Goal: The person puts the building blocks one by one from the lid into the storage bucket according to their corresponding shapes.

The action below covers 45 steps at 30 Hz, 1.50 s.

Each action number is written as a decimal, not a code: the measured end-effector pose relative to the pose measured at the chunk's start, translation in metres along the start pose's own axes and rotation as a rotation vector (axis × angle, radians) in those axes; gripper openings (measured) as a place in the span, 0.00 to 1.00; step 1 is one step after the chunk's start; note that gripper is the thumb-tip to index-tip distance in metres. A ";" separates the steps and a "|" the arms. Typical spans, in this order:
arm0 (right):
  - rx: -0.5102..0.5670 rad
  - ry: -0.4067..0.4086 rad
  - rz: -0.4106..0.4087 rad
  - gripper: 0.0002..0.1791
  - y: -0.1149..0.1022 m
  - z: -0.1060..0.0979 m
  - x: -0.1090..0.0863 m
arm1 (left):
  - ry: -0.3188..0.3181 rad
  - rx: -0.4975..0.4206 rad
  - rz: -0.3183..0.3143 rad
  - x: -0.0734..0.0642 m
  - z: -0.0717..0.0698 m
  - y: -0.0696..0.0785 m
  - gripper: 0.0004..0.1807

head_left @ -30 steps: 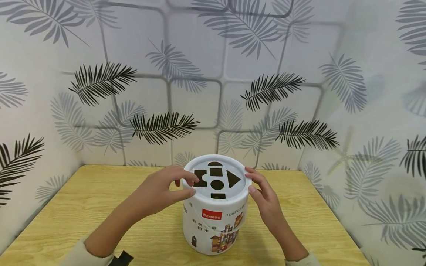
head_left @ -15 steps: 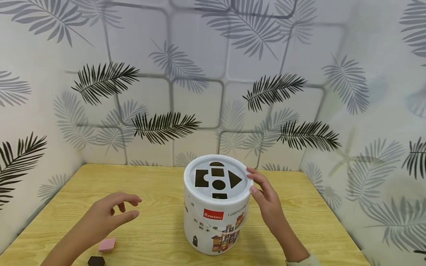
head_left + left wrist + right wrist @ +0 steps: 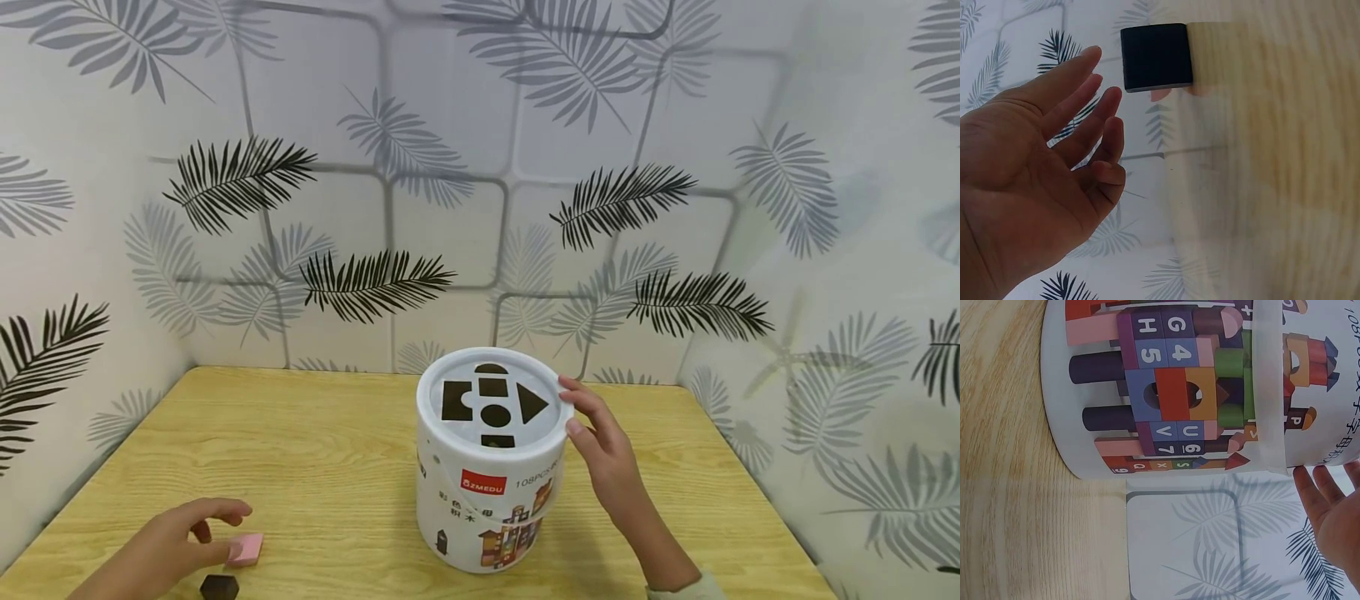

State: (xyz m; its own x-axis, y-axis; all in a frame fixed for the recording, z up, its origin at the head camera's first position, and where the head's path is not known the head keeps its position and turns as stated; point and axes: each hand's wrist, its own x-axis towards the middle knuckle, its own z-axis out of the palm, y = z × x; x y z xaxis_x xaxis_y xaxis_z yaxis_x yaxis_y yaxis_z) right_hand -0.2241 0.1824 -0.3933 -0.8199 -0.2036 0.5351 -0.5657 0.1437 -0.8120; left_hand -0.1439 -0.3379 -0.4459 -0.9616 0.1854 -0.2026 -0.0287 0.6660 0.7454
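Note:
A white toy-block bucket (image 3: 491,508) stands upright, its lid (image 3: 459,375) cut with several dark shaped holes. My right hand (image 3: 611,454) rests its fingertips and thumb against the right side of the lid's rim; the right wrist view shows those fingers (image 3: 1313,494) touching the bucket's wall. At the lower left, my left hand (image 3: 176,537) reaches over the table with loosely bent fingers. Its thumb overlaps a pink block (image 3: 246,550) in the head view; contact cannot be told. Close by lies a dark block (image 3: 220,587), which in the left wrist view hides most of the pink one.
The wooden table (image 3: 330,467) runs back to a wall (image 3: 450,225) covered with a leaf pattern. Similar panels close off the left and right sides. A translucent handle (image 3: 1269,387) hangs across the bucket's printed front.
My left hand has left the lid and moved down and left to the blocks, which have come into view. The right hand stays on the rim, and the bucket stands where it was.

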 end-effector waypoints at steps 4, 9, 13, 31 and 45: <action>0.004 0.000 0.000 0.17 0.000 -0.001 0.000 | -0.051 -0.019 -0.004 0.006 0.002 -0.009 0.30; 0.005 -0.001 0.001 0.17 0.000 -0.001 0.000 | -0.105 -0.052 -0.010 0.011 0.004 -0.013 0.25; 0.008 -0.007 -0.007 0.17 0.000 -0.001 0.000 | -0.118 -0.076 -0.069 0.013 0.007 -0.012 0.27; 0.012 -0.013 -0.005 0.17 0.000 -0.001 0.000 | -0.131 -0.187 -0.131 0.018 0.012 -0.004 0.22; 0.013 -0.011 -0.016 0.17 -0.001 -0.001 0.000 | -0.178 -0.115 -0.026 0.021 0.001 -0.015 0.24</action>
State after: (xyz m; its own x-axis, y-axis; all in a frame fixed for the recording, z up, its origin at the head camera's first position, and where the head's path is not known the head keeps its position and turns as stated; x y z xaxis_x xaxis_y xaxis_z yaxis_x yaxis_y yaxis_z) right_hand -0.2238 0.1832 -0.3918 -0.8097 -0.2167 0.5454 -0.5774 0.1280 -0.8063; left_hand -0.1637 -0.3433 -0.4622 -0.8970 0.3003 -0.3244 -0.0938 0.5877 0.8036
